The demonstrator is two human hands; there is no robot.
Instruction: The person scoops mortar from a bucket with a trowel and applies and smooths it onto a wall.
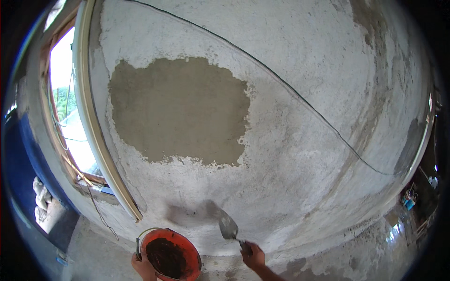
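My left hand point(143, 268) grips the side of an orange bucket point(194, 253) at the lower middle, by its rim and handle. Dark wet mortar point(165, 256) coats the inside of the bucket, which is tilted toward me. To the right of it, my right hand point(253, 255) is closed round the handle of a pointed trowel point(228, 227), its blade raised toward the wall. Left of the blade runs a blurred grey streak point(190, 211); whether it is mortar in the air or on the wall I cannot tell. Higher up, a smooth darker patch of plaster point(183, 112) covers part of the rough wall point(290, 154).
A black cable point(262, 63) crosses the wall diagonally. On the left stand a pale vertical pipe point(93, 117) and a wood-framed window point(58, 47) with loose wires. Stained concrete floor point(323, 269) lies below the wall. Several items, one blue point(410, 202), sit at the far right.
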